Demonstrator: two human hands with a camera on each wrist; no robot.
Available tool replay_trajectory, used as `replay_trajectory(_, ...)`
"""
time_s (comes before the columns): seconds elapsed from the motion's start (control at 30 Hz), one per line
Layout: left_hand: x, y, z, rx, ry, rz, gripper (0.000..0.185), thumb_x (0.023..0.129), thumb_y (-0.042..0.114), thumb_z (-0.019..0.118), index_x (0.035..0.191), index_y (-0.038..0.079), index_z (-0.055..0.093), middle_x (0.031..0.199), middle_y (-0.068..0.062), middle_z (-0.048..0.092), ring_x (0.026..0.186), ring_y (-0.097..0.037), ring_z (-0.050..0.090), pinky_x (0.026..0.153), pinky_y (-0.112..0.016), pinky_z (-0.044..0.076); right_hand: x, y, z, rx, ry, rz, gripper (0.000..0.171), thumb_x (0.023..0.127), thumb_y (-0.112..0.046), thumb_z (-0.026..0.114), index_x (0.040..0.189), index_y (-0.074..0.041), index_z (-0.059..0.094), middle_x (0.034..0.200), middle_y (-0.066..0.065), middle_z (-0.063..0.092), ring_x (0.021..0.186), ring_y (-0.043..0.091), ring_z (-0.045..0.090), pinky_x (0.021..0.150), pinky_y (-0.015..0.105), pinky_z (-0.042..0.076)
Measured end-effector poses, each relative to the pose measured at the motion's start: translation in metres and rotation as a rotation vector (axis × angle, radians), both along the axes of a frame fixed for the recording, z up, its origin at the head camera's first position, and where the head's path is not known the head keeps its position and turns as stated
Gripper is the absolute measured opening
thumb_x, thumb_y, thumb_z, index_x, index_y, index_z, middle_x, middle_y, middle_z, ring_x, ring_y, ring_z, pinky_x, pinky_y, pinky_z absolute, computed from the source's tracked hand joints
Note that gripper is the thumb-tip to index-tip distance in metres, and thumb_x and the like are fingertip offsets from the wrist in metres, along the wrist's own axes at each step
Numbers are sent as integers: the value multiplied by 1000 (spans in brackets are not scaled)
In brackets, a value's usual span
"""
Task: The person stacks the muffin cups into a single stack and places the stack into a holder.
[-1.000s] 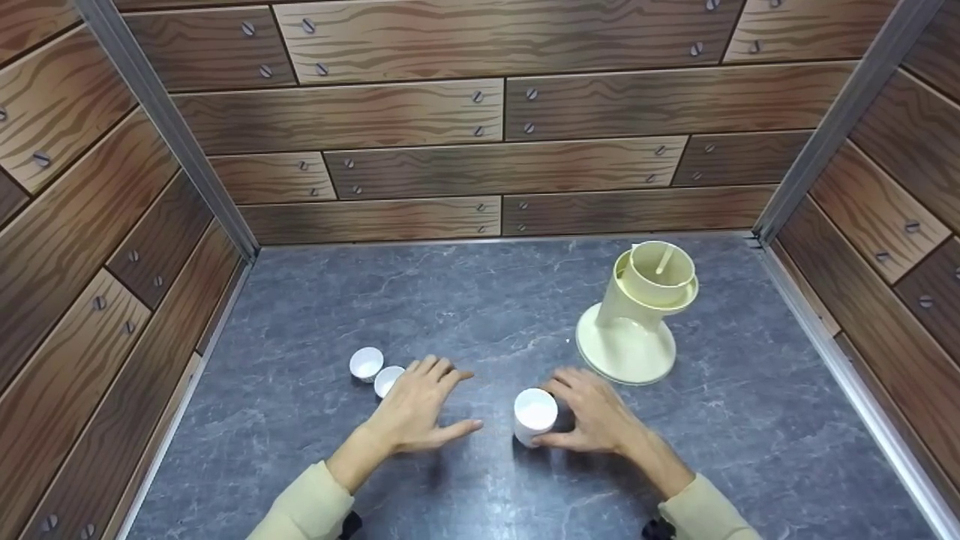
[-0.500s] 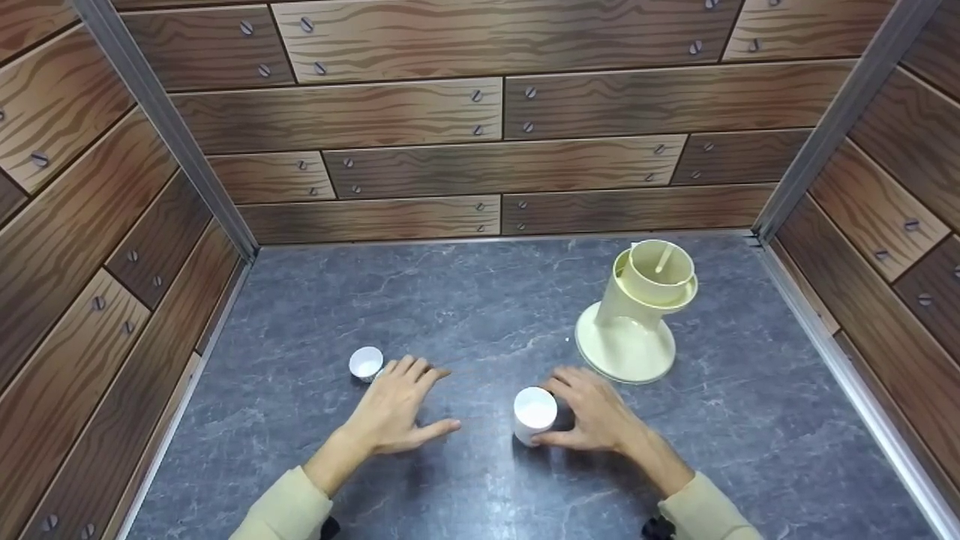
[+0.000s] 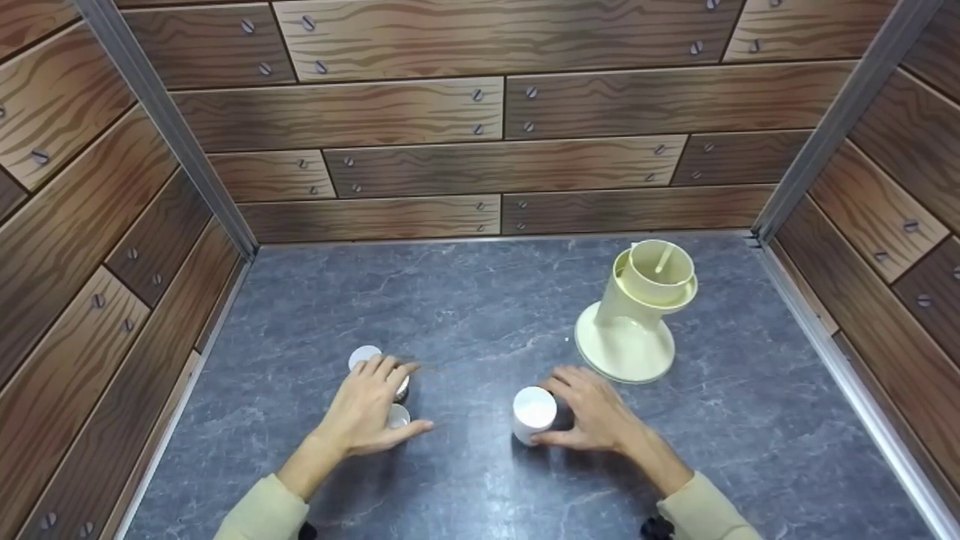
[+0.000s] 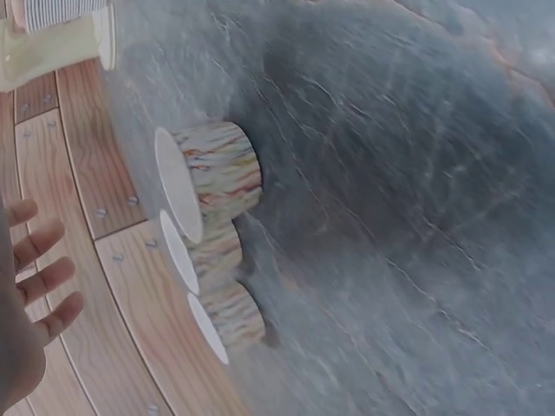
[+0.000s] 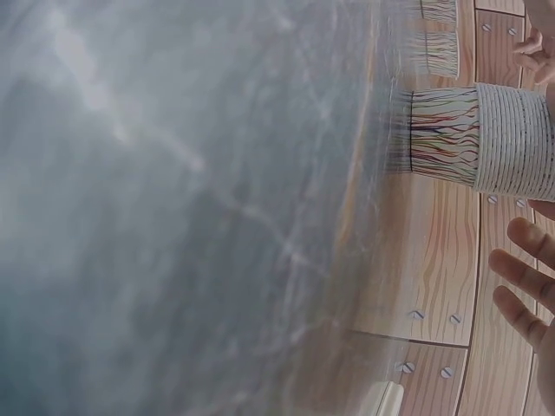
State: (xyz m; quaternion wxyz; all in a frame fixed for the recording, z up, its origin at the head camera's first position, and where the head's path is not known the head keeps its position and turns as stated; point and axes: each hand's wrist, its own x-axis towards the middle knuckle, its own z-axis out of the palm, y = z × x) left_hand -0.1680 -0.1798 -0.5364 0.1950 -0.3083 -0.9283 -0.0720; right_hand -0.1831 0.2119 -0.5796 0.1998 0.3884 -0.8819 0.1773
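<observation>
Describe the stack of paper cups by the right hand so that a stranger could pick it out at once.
Start at the cream stand at the back right of the grey table. Just in front of it, beside the right hand, stands the stack of paper cups. It is taller than the single small cups near the left hand.

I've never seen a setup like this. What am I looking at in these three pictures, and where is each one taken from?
There is no machine here: a person works with two bare hands inside a box with wood-print walls and a grey stone-look floor. The wide picture comes from a camera on the person's head, looking down. The other two come from cameras on each wrist, so they look tilted and blurry.

On the floor stands a cream holder on a wide foot. The right hand rests against a stack of paper cups; the right wrist view shows its many rims. The left hand hovers over three small striped cups that stand side by side. Whether it holds one cannot be told.
</observation>
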Motion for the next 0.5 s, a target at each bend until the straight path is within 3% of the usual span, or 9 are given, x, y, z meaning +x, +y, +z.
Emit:
replay_trajectory(0.3,4,-15,-10,33,-57,64,97,80,85,65,148,16,56,125,-5,65,116,-25,60,94,-44,52,0,1,-1,-7,10,9,70,73,-75,82,115,-20,71,107,-3,68,97,14,65,85,35,55)
replay_trajectory(0.5,9,-20,-20,57,-3,101,94,73,76,77,141,13,61,122,-5,65,113,-26,60,95,-46,50,0,1,-1,-19,14,15,70,72,-74,84,114,-20,72,105,-4,68,96,13,65,82,33,54)
